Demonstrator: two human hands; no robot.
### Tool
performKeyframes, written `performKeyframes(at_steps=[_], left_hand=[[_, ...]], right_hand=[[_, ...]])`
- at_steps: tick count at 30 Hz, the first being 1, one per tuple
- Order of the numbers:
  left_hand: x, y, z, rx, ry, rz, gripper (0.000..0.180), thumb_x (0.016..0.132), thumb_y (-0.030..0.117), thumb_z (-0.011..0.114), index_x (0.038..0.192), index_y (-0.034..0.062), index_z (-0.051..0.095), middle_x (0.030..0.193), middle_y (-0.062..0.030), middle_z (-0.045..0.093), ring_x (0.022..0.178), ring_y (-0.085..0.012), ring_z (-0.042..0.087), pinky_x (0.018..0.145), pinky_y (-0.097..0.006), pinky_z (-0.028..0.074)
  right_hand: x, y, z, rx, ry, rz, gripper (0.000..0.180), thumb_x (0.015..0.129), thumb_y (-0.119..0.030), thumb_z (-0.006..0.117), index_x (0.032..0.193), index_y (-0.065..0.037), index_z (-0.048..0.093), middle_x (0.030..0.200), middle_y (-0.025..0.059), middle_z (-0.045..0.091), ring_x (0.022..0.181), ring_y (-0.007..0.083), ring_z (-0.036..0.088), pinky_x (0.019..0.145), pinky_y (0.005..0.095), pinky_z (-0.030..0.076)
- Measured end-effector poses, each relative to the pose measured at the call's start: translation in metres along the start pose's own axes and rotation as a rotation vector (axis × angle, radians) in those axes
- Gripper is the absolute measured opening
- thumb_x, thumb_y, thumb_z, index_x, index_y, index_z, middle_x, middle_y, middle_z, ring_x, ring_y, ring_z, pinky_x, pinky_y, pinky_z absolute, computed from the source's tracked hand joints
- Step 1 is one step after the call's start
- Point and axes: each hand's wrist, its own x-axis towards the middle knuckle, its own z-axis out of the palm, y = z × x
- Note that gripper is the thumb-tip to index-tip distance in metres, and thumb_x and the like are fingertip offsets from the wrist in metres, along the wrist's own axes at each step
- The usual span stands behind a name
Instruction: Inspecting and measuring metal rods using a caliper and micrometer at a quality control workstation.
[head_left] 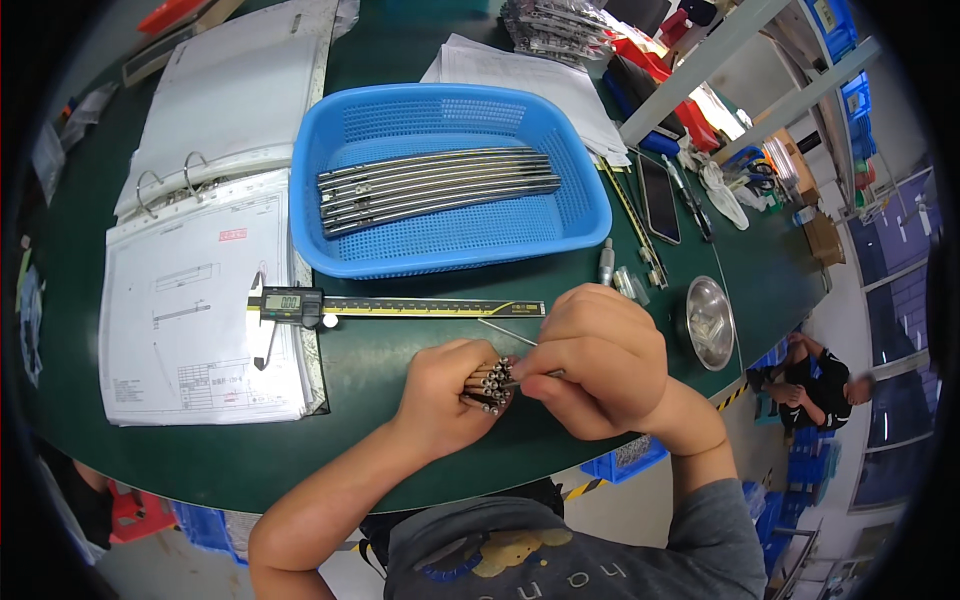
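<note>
My left hand is wrapped round a bundle of thin metal tubes, their open round ends facing right. Close against those ends, my right hand pinches a thin metal pin between thumb and forefinger. Its tip meets the bundle, but whether it sits inside a tube I cannot tell. A second slim rod slants behind my right fingers; its far end is hidden. Beyond my hands lies a digital caliper. Farther back, a blue plastic basket holds several long, slightly curved-looking metal tubes.
On the left, a ring binder with technical drawings lies spread out. A metal bowl stands to the right, near a phone and a micrometer-like tool. Paper sheets lie behind the basket. Another person sits far right.
</note>
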Motion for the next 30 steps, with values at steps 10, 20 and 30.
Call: performKeyframes(at_steps=[10, 20, 30], left_hand=[[0.0008, 0.0011, 0.0001, -0.042, 0.006, -0.021, 0.018, 0.061, 0.003, 0.067, 0.074, 0.0021, 0.054, 0.06, -0.0104, 0.049, 0.053, -0.0271, 0.05, 0.046, -0.033, 0.038], [-0.0012, -0.0008, 0.0012, 0.005, 0.004, -0.05, 0.018, 0.061, 0.003, 0.067, 0.069, 0.0027, 0.051, 0.06, -0.0112, 0.048, 0.053, -0.0287, 0.049, 0.046, -0.034, 0.037], [0.0002, 0.0026, -0.0021, -0.079, -0.012, -0.063, 0.018, 0.061, 0.001, 0.067, 0.074, 0.0033, 0.055, 0.062, -0.0109, 0.051, 0.054, -0.0279, 0.051, 0.047, -0.033, 0.039]], right_hand=[[0.0042, -0.0056, -0.0044, -0.025, -0.098, 0.023, 0.012, 0.062, -0.006, 0.067, 0.071, -0.003, 0.059, 0.062, 0.0045, 0.053, 0.053, 0.0208, 0.051, 0.051, 0.0309, 0.042], [0.0022, -0.0086, -0.0049, -0.009, 0.005, 0.086, 0.012, 0.064, -0.007, 0.065, 0.072, -0.003, 0.057, 0.061, 0.0059, 0.051, 0.048, 0.0209, 0.048, 0.045, 0.0296, 0.035], [0.0038, -0.0095, 0.0002, -0.085, -0.026, -0.051, 0.018, 0.058, -0.007, 0.068, 0.073, -0.003, 0.058, 0.063, 0.004, 0.051, 0.048, 0.0184, 0.046, 0.044, 0.0286, 0.033]])
